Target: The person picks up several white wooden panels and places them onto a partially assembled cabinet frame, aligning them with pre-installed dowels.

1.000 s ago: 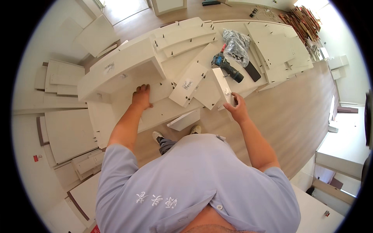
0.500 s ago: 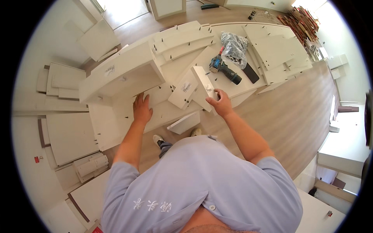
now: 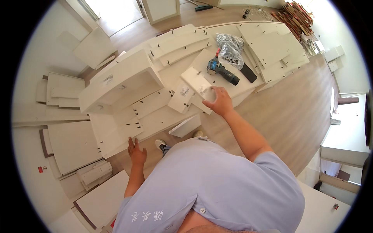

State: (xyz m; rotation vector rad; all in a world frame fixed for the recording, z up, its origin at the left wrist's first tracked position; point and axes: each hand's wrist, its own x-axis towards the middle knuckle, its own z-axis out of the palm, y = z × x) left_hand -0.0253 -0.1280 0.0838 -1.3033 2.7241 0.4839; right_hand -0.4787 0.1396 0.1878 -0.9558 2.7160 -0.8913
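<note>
My right hand (image 3: 220,101) grips the near end of a small white board (image 3: 194,80), thumb on one edge and fingers on the other. The board is tilted over another white labelled board (image 3: 180,99) on the work surface. My left hand (image 3: 137,152) has its fingers apart at the near edge of a large white panel (image 3: 112,134) and holds nothing. Beyond the left hand stands an upright white box-like assembly (image 3: 126,73). A cordless drill (image 3: 223,72) lies beyond the held board, beside a clear plastic bag of hardware (image 3: 232,48).
A dark flat rectangular object (image 3: 248,73) lies by the bag. Stacked white panels (image 3: 270,48) with dark pegs cover the right end. A small white board (image 3: 185,125) leans near my feet. More panels (image 3: 77,145) stand at the left; wood strips (image 3: 296,19) are heaped far right.
My left hand has drawn back from beside the upright assembly to the near panel edge. The board in my right hand has turned, showing a broader face.
</note>
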